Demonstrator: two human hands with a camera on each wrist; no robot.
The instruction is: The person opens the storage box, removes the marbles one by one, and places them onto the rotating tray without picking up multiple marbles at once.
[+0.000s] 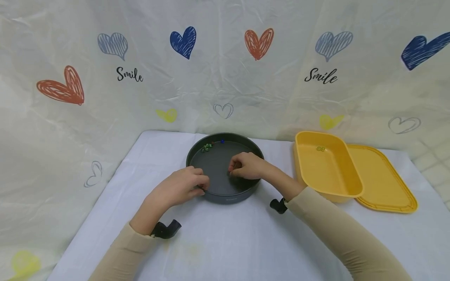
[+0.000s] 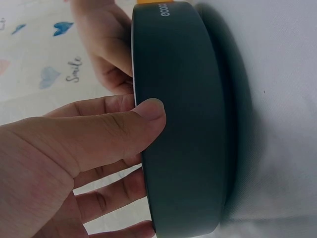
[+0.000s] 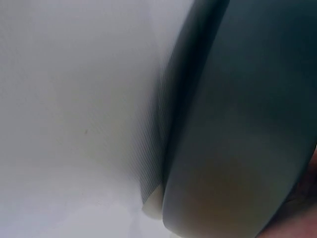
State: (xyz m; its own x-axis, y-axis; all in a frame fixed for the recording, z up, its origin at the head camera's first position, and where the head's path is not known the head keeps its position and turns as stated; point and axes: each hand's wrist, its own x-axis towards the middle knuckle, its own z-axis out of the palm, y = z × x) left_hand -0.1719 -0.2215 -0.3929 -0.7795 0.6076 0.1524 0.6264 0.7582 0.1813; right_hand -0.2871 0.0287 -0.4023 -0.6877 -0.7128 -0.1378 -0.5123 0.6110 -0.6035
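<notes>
A round dark pan (image 1: pixel 219 168) sits on the white-covered table. My left hand (image 1: pixel 181 185) holds its near-left rim; in the left wrist view the thumb (image 2: pixel 143 114) presses the outer wall while the fingers reach over the edge. My right hand (image 1: pixel 246 166) is inside the pan over its right half, fingers curled toward the thumb. I cannot tell whether a small thing is pinched there. By the pan's far-left wall lie several small green pieces (image 1: pixel 206 147), and a small blue one (image 1: pixel 222 141) is at the back. The right wrist view shows mostly the pan's outer wall (image 3: pixel 237 124).
Right of the pan stands a yellow rectangular container (image 1: pixel 327 168) with two small green rings (image 1: pixel 320 148) inside. Its flat yellow lid-like tray (image 1: pixel 383 179) lies beside it, partly beneath. A sheet printed with hearts (image 1: pixel 225 78) hangs behind the table.
</notes>
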